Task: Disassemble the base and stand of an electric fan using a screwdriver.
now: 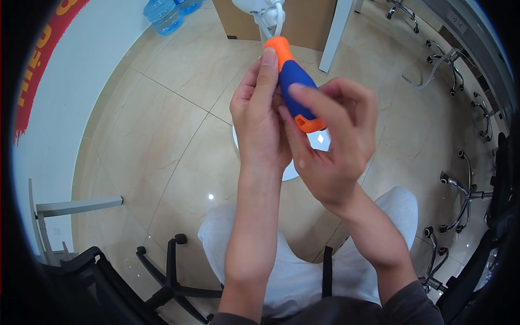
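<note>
A screwdriver with a blue and orange handle slants up and away from me, its orange collar toward a white plastic device at the top edge. My left hand is closed around the collar end, thumb lying along the orange part. My right hand curls at the butt end, index finger across the blue grip and thumb against its side; its fingertips are slightly blurred. The screwdriver's tip cannot be made out clearly. Below my hands a round white base shows in part.
A brown board and a pale table leg stand beyond. Blue water jugs sit at the far left. Wheeled chairs line the right, and a black chair base is at lower left.
</note>
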`<action>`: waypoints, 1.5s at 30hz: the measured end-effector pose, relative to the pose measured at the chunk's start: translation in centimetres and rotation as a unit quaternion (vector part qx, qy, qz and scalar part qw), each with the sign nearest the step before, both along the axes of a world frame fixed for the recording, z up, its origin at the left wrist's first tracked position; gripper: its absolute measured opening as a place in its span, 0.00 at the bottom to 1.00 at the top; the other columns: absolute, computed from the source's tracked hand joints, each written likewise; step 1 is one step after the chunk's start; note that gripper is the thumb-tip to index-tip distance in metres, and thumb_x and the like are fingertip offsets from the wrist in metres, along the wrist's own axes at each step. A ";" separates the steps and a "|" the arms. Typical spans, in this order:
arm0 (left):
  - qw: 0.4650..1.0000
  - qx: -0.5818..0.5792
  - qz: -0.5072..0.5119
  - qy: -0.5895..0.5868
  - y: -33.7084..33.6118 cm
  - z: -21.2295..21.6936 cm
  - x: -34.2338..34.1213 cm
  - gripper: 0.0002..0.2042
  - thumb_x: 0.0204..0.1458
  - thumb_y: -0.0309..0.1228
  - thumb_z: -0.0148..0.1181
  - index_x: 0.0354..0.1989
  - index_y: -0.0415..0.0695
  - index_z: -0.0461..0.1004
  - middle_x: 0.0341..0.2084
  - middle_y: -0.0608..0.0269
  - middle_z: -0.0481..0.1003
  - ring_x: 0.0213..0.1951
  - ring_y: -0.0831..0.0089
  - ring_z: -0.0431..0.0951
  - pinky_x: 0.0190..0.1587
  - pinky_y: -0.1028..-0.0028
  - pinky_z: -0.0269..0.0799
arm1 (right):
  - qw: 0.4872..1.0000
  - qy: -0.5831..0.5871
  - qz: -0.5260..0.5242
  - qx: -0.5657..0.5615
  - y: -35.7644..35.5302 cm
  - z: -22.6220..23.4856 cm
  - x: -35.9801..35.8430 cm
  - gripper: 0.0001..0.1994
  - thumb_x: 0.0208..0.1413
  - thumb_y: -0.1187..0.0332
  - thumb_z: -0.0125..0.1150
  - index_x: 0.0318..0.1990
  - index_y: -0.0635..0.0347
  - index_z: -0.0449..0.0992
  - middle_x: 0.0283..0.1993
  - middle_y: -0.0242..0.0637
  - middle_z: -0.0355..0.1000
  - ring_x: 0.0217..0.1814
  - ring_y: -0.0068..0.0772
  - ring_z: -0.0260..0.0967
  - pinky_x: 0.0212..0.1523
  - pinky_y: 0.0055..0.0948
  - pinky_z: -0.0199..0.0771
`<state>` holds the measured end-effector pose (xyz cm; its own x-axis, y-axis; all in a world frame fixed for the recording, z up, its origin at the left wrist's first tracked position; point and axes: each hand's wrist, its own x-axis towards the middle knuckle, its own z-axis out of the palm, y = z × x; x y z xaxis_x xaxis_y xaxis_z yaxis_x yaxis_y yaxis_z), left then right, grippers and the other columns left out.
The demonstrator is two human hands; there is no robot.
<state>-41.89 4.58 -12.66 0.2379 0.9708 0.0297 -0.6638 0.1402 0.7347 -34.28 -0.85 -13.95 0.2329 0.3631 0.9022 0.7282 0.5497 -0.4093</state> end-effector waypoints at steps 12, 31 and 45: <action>0.998 -0.012 -0.047 -0.046 0.0 -0.3 -0.4 0.20 0.64 0.45 0.53 0.37 0.36 0.73 0.28 0.58 0.76 0.34 0.74 0.77 0.35 0.74 0.74 | 0.997 -0.078 -0.003 -0.021 -0.7 1.0 1.0 0.28 0.38 0.88 0.73 0.50 0.70 0.70 0.50 0.46 0.64 0.47 0.32 0.68 0.45 0.26 0.75; 0.890 0.432 0.064 0.128 12.7 0.6 -0.9 0.34 0.48 0.11 0.61 0.65 0.34 0.57 0.59 0.51 0.64 0.58 0.63 0.72 0.53 0.72 0.76 | 0.993 -0.096 0.042 -0.049 -4.6 -0.7 3.4 0.34 0.39 0.86 0.73 0.55 0.66 0.62 0.45 0.43 0.59 0.32 0.30 0.69 0.34 0.25 0.74; 0.886 0.426 0.123 0.134 10.7 -0.7 -3.4 0.32 0.49 0.15 0.65 0.63 0.31 0.59 0.50 0.56 0.73 0.47 0.71 0.78 0.48 0.74 0.78 | 0.998 0.021 0.043 0.037 -3.2 0.4 0.6 0.29 0.38 0.84 0.75 0.49 0.66 0.68 0.41 0.43 0.65 0.29 0.31 0.68 0.27 0.24 0.72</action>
<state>-45.27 15.28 -13.32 0.1317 0.6463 0.7517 -0.3834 -0.6661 0.6398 -33.72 -4.00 -13.50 0.2422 0.3158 0.9174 0.6594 0.6400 -0.3944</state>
